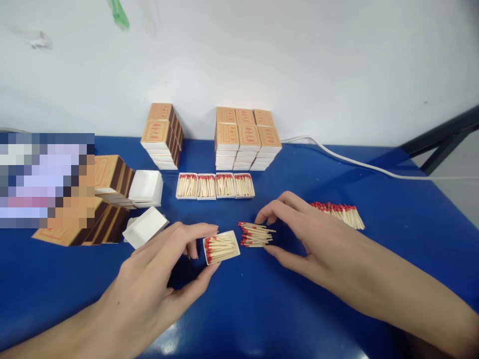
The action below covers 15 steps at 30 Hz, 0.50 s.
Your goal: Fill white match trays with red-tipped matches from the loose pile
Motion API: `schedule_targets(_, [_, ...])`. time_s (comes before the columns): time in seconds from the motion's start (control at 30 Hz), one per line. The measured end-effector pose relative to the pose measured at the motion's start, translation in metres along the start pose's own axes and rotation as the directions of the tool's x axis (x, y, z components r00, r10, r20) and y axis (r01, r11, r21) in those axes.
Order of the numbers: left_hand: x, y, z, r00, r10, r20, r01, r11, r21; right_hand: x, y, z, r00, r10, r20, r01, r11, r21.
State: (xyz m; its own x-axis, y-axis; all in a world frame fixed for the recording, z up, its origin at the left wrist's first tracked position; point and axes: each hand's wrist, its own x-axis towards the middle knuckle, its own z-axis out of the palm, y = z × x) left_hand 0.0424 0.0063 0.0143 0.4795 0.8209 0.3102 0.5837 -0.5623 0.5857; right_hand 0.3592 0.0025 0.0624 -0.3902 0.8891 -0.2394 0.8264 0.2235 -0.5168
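Between the thumb and fingers of my left hand [160,269] is a small white matchbox tray [238,253], slightly tilted. It is filled with red-tipped matches [220,248], their heads toward the left. Just to the right, a small bunch of loose matches [256,234] lies on the blue table. My right hand [299,234] has its thumb at the near side of this bunch and its fingers at the far side, pinching it. Behind my right wrist lies a larger pile of loose matches [342,214], partly hidden by the hand.
Several filled trays [215,186] stand in a row ahead. Behind them are two stacks of closed matchboxes [247,137] [160,134]. At left are white trays [145,184] [144,227] and matchbox sleeves [108,174], beside a blurred-out patch. A white cable [348,160] runs along the back right.
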Motion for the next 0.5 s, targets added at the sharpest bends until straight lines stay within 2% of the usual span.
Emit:
schedule_targets(0.23, [0.0, 0.001, 0.0, 1.0, 0.011, -0.001, -0.011, 1.0, -0.007, 0.004, -0.007, 0.006, 0.994, -0.022, -0.108, 0.015, 0.998, -0.063])
schedule_targets(0.5, [0.0, 0.0, 0.0, 0.999, 0.029, 0.019, -0.028, 0.999, -0.022, 0.017, -0.016, 0.014, 0.984, -0.057, -0.167, 0.057, 0.998, -0.006])
